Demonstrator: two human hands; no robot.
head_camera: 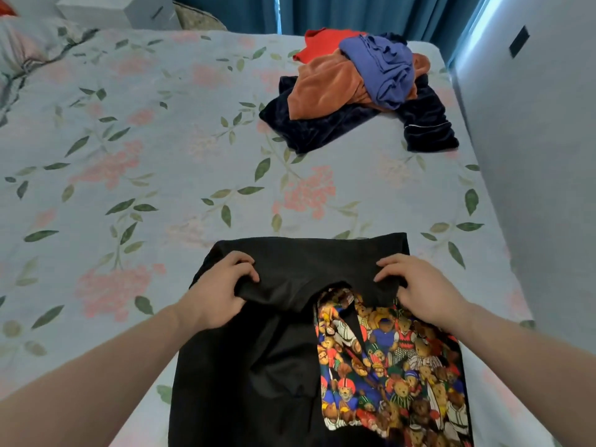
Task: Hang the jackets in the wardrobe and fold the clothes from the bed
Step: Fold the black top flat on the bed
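A black jacket [258,359] lies on the near edge of the bed [129,156], its bright teddy-bear lining [393,366] showing on the right side. My left hand [222,288] grips the jacket's top edge at the left, fingers curled into the cloth. At the right of that edge, my right hand [419,285] pinches the fabric. Far across the bed sits a pile of clothes [361,91]: a red one, an orange one, a blue one and a dark navy velvet one underneath.
The bed has a pale floral sheet. A white wardrobe door [541,156] stands along the right side. Teal curtains [354,11] hang behind the bed. A pillow [29,43] and grey boxes [129,11] sit at the far left.
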